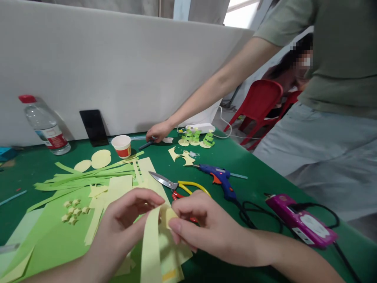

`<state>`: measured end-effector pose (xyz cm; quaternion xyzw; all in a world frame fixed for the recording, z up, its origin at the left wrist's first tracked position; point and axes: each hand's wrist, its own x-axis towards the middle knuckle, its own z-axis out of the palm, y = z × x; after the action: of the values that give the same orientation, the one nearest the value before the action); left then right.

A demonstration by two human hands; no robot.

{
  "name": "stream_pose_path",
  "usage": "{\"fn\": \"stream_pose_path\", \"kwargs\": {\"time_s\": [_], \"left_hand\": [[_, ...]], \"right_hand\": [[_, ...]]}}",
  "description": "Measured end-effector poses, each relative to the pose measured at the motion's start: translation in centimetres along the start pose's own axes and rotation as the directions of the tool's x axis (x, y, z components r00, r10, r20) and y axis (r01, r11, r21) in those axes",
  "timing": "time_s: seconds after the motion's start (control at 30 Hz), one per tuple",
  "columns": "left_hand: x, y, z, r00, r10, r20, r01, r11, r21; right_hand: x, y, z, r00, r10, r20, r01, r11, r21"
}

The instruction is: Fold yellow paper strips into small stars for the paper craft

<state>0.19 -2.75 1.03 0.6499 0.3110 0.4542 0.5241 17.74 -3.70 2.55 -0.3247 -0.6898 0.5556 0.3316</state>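
Both my hands work a pale yellow paper strip (151,251) just above the green table (253,173). My left hand (123,228) pinches the strip's upper end between thumb and fingers. My right hand (203,226) is closed on the folded end of the same strip, thumb pressed on the fold. The strip hangs down toward me over more yellow paper. Several small folded paper stars (74,210) lie on a green sheet to the left of my left hand. Scissors (176,184) with yellow and red handles lie just behind my hands.
A blue glue gun (220,179), a purple power strip (300,220) with black cables, green paper strips (85,177), yellow paper discs (100,159), a paper cup (122,145), a phone (94,127) and a water bottle (44,124) are about. A standing person's hand (159,131) rests by green paper shapes (196,138).
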Motion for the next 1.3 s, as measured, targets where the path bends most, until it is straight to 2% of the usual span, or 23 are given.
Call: {"fn": "stream_pose_path", "kwargs": {"time_s": [0.1, 0.27, 0.47, 0.63, 0.83, 1.07, 1.17, 1.3], "left_hand": [[0.1, -0.5, -0.1, 0.994, -0.102, 0.033, 0.103, 0.994, -0.029], [0.0, -0.7, -0.5, 0.984, -0.178, 0.030, 0.177, 0.984, 0.031], [0.5, 0.4, 0.0, 0.989, -0.146, 0.033, 0.144, 0.989, 0.044], [0.4, 0.2, -0.1, 0.985, -0.175, 0.009, 0.174, 0.984, 0.040], [0.4, 0.0, -0.5, 0.973, -0.229, 0.033, 0.228, 0.973, 0.024], [0.8, 0.1, -0.5, 0.980, -0.194, 0.055, 0.188, 0.977, 0.099], [0.9, -0.1, -0.7, 0.984, -0.175, 0.023, 0.169, 0.974, 0.153], [0.9, -0.3, -0.9, 0.984, -0.178, -0.016, 0.178, 0.965, 0.195]], "right_hand": [[0.2, 0.2, -0.1, 1.000, 0.005, -0.023, -0.005, 1.000, 0.015], [0.4, 0.3, -0.1, 0.999, -0.004, -0.047, 0.004, 1.000, -0.016], [0.4, 0.7, 0.0, 0.998, -0.029, -0.058, 0.026, 0.998, -0.054], [0.3, 0.7, 0.2, 0.998, -0.035, -0.056, 0.022, 0.976, -0.216], [0.3, 0.6, 0.3, 0.979, -0.183, -0.085, 0.132, 0.900, -0.416], [0.2, 0.7, 0.0, 0.970, -0.233, -0.066, 0.148, 0.787, -0.598], [0.3, 0.8, 0.0, 0.972, -0.222, -0.071, 0.132, 0.776, -0.617], [0.6, 0.9, -0.2, 0.976, -0.210, -0.064, 0.142, 0.827, -0.543]]}}
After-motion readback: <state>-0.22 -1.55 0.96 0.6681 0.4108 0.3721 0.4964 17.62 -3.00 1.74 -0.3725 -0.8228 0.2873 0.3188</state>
